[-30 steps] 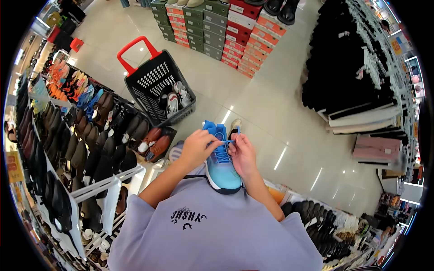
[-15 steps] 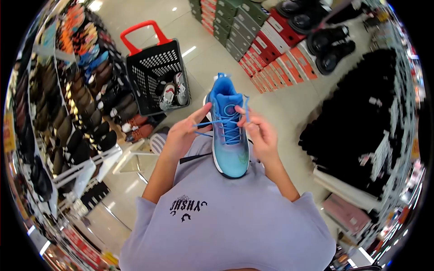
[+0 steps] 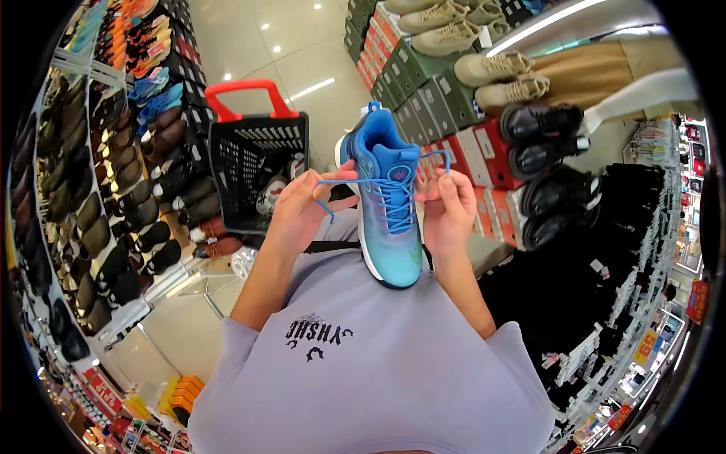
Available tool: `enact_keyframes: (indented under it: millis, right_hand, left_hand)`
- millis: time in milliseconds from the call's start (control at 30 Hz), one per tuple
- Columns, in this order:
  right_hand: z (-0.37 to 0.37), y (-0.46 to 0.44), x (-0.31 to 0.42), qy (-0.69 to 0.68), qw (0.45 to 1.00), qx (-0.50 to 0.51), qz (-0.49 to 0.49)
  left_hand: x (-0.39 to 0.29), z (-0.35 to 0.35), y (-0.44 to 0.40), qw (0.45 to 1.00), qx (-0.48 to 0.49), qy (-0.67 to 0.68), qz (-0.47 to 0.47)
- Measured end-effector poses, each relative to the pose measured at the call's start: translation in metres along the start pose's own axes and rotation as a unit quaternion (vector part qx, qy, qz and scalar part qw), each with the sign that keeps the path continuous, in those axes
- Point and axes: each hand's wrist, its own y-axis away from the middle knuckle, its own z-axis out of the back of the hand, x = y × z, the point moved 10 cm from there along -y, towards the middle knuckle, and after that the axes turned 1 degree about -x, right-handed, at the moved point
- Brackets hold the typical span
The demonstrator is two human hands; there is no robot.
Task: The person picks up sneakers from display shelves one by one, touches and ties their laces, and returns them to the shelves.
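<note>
A blue sneaker [image 3: 393, 257] fading to light turquoise at the toe rests upright against my lap, toe pointing toward me. Its blue laces [image 3: 398, 208] are threaded through the eyelets. On the shoe's left side, my left hand [image 3: 299, 208] pinches one loose lace, which runs taut from the tongue with its end hanging below the fingers. My right hand [image 3: 450, 203] is closed on the other lace beside the collar, and a loop of it rises above the fingertips. The sole on the right side is mostly hidden.
Left of the shoe stands a black shopping basket [image 3: 259, 174] with a red handle and sneakers inside. Shelves of dark shoes [image 3: 140, 200] line the left. Stacked shoe boxes [image 3: 435, 102] carry boots ahead to the right. Black goods hang on a rack [image 3: 563, 303] at the right.
My view has tilted up, showing more boots and boxes. Both hands have drawn slightly apart, and the left-hand lace now pulls higher across the tongue. The right hand is less blurred.
</note>
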Motion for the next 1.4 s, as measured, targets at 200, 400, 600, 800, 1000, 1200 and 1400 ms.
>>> enact_keyframes:
  millis: [200, 400, 600, 800, 1000, 1200, 1400]
  right_hand:
    - [-0.1, -0.081, 0.043, 0.498, 0.82, 0.105, 0.26]
    - [-0.161, -0.152, 0.021, 0.58, 0.73, 0.294, 0.21]
    - [-0.187, -0.229, -0.001, 0.568, 0.741, 0.308, 0.183]
    - [-0.177, -0.338, -0.06, 0.25, 0.934, 0.197, -0.164]
    - [-0.211, -0.435, -0.118, 0.242, 0.884, 0.266, -0.3]
    - [-0.239, -0.501, -0.16, 0.292, 0.811, 0.351, -0.366]
    - [-0.27, -0.52, -0.21, 0.299, 0.742, 0.378, -0.467]
  left_hand:
    - [-0.092, -0.082, -0.077, 0.872, 0.081, -0.475, -0.09]
    - [-0.139, -0.125, -0.134, 0.673, 0.133, -0.669, -0.284]
    - [-0.187, -0.093, -0.193, 0.67, 0.015, -0.669, -0.32]
    - [-0.24, -0.073, -0.207, 0.476, -0.183, -0.691, -0.512]
    - [-0.253, -0.023, -0.322, 0.56, -0.178, -0.704, -0.399]
    - [-0.272, 0.034, -0.382, 0.59, -0.174, -0.685, -0.391]
    - [-0.299, 0.071, -0.388, 0.531, -0.306, -0.681, -0.401]
